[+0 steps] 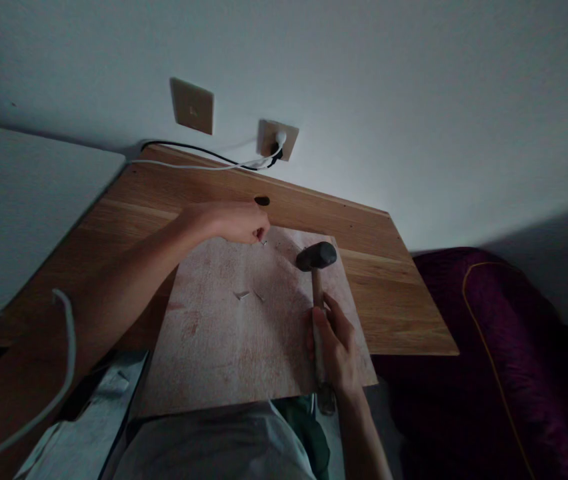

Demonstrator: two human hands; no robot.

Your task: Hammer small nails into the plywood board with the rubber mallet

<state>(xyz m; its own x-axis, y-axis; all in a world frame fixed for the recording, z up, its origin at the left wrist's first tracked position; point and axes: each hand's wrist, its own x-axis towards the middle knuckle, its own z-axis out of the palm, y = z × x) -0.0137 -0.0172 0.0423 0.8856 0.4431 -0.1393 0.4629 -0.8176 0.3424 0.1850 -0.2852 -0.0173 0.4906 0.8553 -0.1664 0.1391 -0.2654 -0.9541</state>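
My right hand [337,340] is wrapped around the wooden handle of a hammer [317,256]. Its dark head is raised over the right part of a pale, worn wooden board [214,353]. Near the far edge of that board my left hand [247,223] is closed, its fingertips pinched together at a small nail [264,243], mostly hidden by the fingers. A few loose nails [242,295] lie around the middle of the board, and more tiny pieces are scattered by the hammer head, too small to make out.
The board lies on a wooden desk [389,300] with a round cable hole [262,200]. White and black cables run along the wall to a socket [289,137]. A purple cloth-covered piece [444,293] stands at the right. A white cable [70,333] hangs over my left arm.
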